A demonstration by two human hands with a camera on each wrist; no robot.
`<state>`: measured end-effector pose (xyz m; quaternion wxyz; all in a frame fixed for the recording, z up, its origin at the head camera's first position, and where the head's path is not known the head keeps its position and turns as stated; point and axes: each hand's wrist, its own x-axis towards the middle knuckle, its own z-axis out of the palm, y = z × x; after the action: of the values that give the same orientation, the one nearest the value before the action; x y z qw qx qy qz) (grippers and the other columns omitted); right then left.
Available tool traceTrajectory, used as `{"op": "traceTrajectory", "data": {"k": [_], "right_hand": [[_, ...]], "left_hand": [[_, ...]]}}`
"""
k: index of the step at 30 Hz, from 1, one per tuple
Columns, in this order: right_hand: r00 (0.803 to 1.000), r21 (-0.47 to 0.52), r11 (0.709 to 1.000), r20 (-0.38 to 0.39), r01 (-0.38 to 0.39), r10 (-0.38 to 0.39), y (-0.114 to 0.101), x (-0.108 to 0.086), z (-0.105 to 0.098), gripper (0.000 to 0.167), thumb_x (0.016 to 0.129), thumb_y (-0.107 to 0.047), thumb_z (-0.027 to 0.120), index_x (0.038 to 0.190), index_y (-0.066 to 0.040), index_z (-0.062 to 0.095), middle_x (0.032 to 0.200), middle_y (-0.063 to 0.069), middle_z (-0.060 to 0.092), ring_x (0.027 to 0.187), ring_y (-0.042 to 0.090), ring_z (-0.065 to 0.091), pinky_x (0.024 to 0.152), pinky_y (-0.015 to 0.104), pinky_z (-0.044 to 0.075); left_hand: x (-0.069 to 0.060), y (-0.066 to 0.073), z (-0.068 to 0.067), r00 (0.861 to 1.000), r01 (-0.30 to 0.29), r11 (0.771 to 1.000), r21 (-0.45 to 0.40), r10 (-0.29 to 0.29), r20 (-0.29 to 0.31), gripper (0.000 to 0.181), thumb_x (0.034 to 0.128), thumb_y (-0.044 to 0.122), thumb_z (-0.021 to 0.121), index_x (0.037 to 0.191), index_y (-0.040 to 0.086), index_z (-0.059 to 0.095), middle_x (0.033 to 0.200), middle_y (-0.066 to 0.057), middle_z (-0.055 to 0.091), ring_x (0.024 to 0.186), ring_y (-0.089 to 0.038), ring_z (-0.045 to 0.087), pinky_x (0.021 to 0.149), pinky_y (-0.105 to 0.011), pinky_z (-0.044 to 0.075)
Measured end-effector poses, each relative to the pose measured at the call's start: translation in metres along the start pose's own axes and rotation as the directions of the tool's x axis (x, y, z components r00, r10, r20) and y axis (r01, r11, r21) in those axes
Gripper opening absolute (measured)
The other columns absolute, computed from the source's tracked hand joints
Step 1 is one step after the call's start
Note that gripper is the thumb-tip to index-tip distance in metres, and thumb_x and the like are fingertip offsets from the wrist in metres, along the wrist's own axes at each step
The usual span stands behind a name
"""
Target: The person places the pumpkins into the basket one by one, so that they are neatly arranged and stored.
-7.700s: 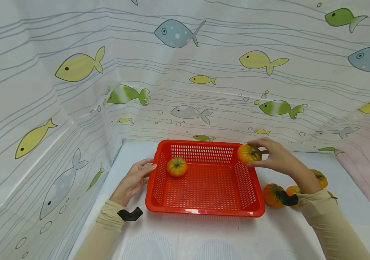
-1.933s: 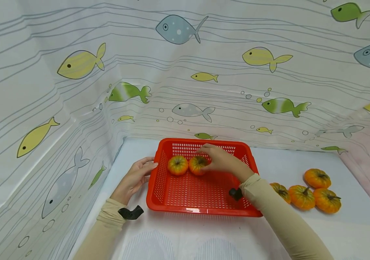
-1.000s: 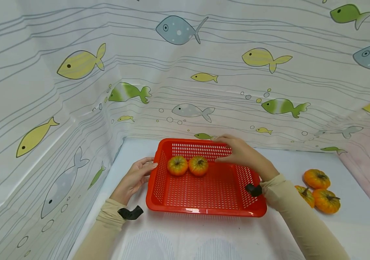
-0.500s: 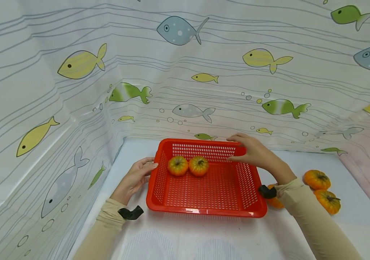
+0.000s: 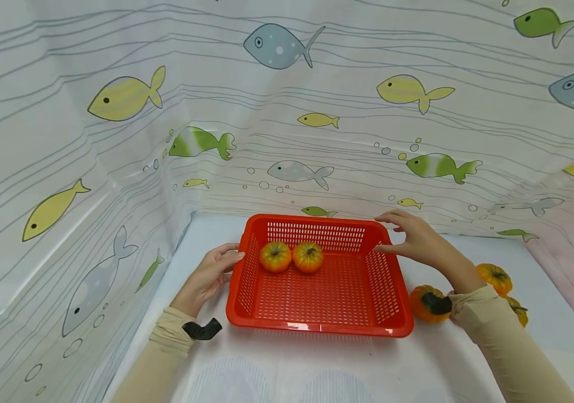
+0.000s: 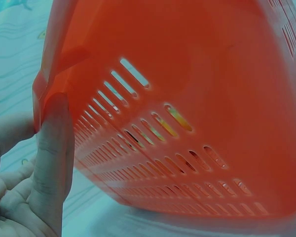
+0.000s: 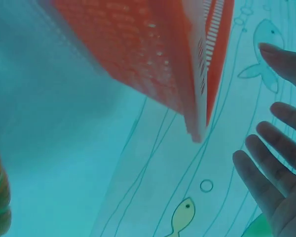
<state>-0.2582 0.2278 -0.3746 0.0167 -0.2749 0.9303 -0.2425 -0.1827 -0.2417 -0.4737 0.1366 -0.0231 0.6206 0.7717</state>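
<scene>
Loose mini pumpkin [image 5: 417, 305] seen at 5 o'clock from nearer right hand [image 5: 420, 243].
Right fingers held apart, empty; red basket [image 5: 276, 324] gripped at 9 o'clock by left hand [image 5: 212, 274].

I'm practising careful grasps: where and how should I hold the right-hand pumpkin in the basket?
Probably across the near and far sides of the right-hand pumpkin, coming from above. It is round with its stem on top, the left-hand pumpkin sits close beside it, and the red basket walls it in.
</scene>
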Motion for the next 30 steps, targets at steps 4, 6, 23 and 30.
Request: {"op": "traceTrajectory", "data": {"k": [4, 6, 23, 30], "right_hand": [[0.999, -0.018, 0.999, -0.02, -0.027, 0.027, 0.009, -0.008, -0.005, 0.07, 0.082, -0.027, 0.089, 0.142, -0.009, 0.059, 0.144, 0.015, 0.058, 0.122, 0.043, 0.063, 0.092, 0.056, 0.061], [0.999, -0.025, 0.999, -0.026, -0.033, 0.033, 0.014, -0.013, -0.007, 0.069, 0.082, -0.026, 0.089, 0.142, -0.009, 0.059, 0.144, 0.016, 0.057, 0.124, 0.043, 0.062, 0.093, 0.056, 0.06], [0.984, -0.036, 0.983, 0.012, -0.178, 0.179, 0.051, -0.051, -0.014, 0.078, 0.084, -0.046, 0.085, 0.144, -0.006, 0.055, 0.144, 0.024, 0.055, 0.126, 0.049, 0.057, 0.095, 0.062, 0.057], [0.961, -0.01, 0.963, 0.051, -0.271, 0.271, 0.069, -0.066, -0.015, 0.09, 0.083, -0.061, 0.079, 0.149, -0.007, 0.049, 0.148, 0.023, 0.051, 0.129, 0.051, 0.051, 0.098, 0.067, 0.053]], "left_hand": [[-0.001, 0.0, 0.0, 1.0, -0.008, 1.0, -0.007, 0.008, 0.002, 0.046, 0.1053, 0.015, 0.06, 0.144, -0.002, 0.042, 0.113, -0.001, 0.072, 0.094, -0.01, 0.074, 0.076, -0.027, 0.065], [-0.001, 0.001, 0.0, 1.0, -0.012, 1.0, -0.012, 0.012, -0.001, 0.044, 0.1052, 0.015, 0.06, 0.143, -0.001, 0.043, 0.112, -0.001, 0.073, 0.093, -0.01, 0.074, 0.076, -0.027, 0.064], [0.0, -0.002, -0.001, 1.0, -0.015, 1.0, 0.001, 0.015, 0.003, 0.043, 0.1053, 0.016, 0.06, 0.141, -0.001, 0.044, 0.111, 0.0, 0.074, 0.093, -0.01, 0.074, 0.075, -0.027, 0.064], [0.0, -0.001, 0.0, 1.0, -0.002, 1.0, 0.012, 0.002, -0.014, 0.047, 0.1048, 0.017, 0.061, 0.143, -0.003, 0.042, 0.109, 0.002, 0.073, 0.091, -0.009, 0.073, 0.075, -0.026, 0.064]]}}
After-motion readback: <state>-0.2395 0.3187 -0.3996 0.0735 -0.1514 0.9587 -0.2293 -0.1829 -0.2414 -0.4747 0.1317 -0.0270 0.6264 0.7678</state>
